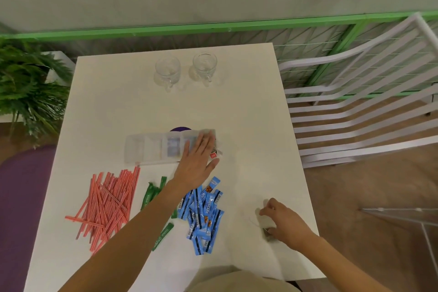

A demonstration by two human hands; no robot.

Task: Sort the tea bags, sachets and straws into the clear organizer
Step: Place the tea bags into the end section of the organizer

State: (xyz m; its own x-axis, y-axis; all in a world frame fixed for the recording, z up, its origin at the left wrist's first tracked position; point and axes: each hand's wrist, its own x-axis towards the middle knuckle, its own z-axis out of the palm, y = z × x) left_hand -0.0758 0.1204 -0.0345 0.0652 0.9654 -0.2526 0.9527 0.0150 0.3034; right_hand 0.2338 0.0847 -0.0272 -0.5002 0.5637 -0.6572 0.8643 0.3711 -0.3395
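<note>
Near right on the table (248, 114): right hand (285, 221) has its fingers curled round a tea bag (265, 226), pinching it low against the tabletop. Left hand (198, 159) lies flat, fingers straight, over the right end of the clear organizer (144, 149) mid-table; it's grasping nothing that I can see. A red tag (213, 155) pokes out just beside its fingers at that end, so probably tea bags are in that compartment. Can't confirm, the hand covers it. One middle compartment holds something pale blue, too blurred to name.

Loose on the table:
- red straws (109, 204), heaped near left
- green sachets (151, 193), just right of the straws
- blue sachets (203, 211), piled near centre beside the left forearm

Handling, my read:
- Tea bag: light, soft, and the paper tears easily. Take it by the body or the tag, and don't squeeze hard.
- Sachets: light, slick film, fairly stiff. Pinch a few at once across the long edges.
- Straws: light, stiff, and they roll. Gather them aligned and grip the bundle mid-length.
- Organizer: light plastic, so it will likely slide. The flat hand on it looks like bracing.
</note>
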